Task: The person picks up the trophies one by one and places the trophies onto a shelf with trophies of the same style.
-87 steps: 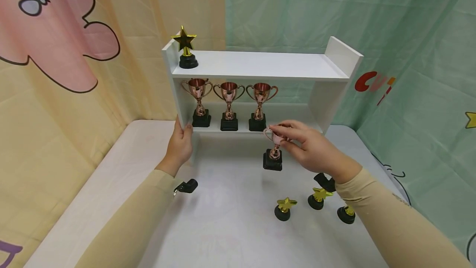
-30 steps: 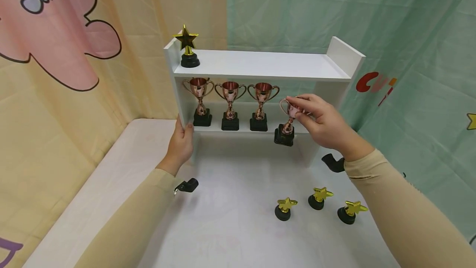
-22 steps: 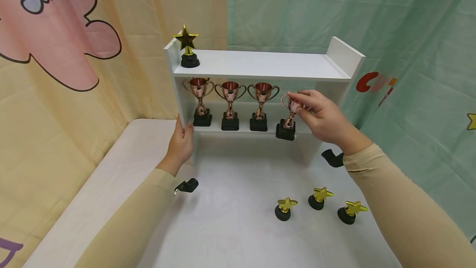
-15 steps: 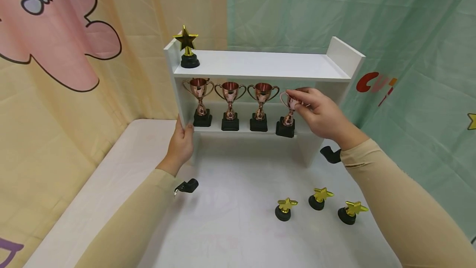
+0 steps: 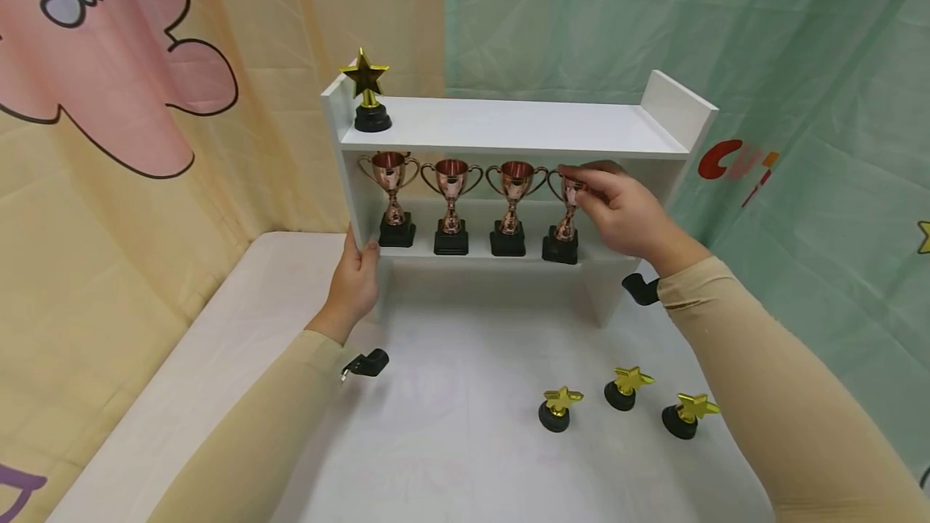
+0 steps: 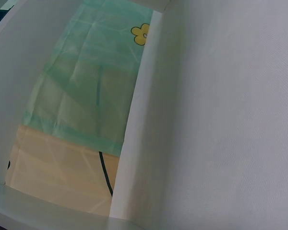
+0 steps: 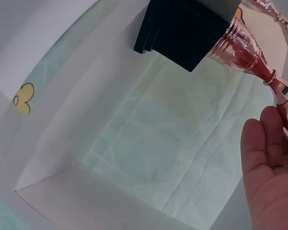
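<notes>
The left hand (image 5: pixel 347 287) grips a white shelf (image 5: pixel 501 124); centre-right, the right hand (image 5: pixel 626 212) pinches a copper-coloured trophy cup (image 5: pixel 567 226), likely light and best stem-held.

The person wears long sleeves, both light tan, like sand. The left sleeve (image 5: pixel 247 426) looks mostly smooth and stops at the wrist. The right sleeve (image 5: pixel 770 378) stops at the wrist too, with small wrinkles bunched up near its end. Both sleeves fit snugly near the wrists and get wider up the arms. The left hand (image 5: pixel 349 289) and the right hand (image 5: pixel 625 212) are bare. Seen from the right wrist, little lines cross the fingers (image 7: pixel 253 143) and the palm. A small black piece (image 5: pixel 369 362) pokes out by the left wrist, with a shiny silver bit (image 5: pixel 345 375) at one end. Another black piece (image 5: pixel 639 289), bent like an elbow, pokes out by the right wrist.
</notes>
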{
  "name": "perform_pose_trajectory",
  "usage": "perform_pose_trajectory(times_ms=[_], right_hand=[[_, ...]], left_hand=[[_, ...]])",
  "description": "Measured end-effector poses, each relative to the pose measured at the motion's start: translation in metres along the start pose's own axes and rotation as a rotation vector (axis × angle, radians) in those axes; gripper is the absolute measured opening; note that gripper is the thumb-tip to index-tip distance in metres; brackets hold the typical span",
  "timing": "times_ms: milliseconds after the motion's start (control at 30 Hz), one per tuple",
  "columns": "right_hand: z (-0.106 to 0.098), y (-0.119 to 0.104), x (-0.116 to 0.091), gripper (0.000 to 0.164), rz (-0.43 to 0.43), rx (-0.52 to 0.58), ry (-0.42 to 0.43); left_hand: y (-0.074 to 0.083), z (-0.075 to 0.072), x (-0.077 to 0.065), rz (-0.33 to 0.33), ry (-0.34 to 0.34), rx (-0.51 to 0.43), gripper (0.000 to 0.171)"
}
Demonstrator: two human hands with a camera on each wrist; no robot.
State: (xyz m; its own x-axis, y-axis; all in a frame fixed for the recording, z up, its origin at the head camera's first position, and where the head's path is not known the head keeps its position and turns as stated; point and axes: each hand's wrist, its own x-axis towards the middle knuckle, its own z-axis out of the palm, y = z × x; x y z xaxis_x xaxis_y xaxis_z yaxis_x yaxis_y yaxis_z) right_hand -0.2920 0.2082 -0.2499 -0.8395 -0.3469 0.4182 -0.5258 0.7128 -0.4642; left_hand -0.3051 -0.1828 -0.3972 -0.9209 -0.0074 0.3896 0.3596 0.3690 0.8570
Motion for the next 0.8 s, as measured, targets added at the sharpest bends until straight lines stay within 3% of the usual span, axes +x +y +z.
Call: perform_pose_trajectory(times_ms=[167,500,800], right_hand=[[0.0008,0.0029,0.0011,0.042,0.049,0.008,-0.003],[-0.0007,0.0062,-0.0035,0.041,0.073,0.033,0.015],[-0.0029,0.0065,0.0016,0.041,0.081,0.004,0.020]], left_hand=[[-0.0001,0.0007,0.0000,-0.006,-0.002,0.001,0.061],[-0.0014,0.0000,-0.0021,-0.032,0.001,0.018,0.061],[0.0005,-0.0010,-0.0015,-0.018,0.002,0.017,0.061]])
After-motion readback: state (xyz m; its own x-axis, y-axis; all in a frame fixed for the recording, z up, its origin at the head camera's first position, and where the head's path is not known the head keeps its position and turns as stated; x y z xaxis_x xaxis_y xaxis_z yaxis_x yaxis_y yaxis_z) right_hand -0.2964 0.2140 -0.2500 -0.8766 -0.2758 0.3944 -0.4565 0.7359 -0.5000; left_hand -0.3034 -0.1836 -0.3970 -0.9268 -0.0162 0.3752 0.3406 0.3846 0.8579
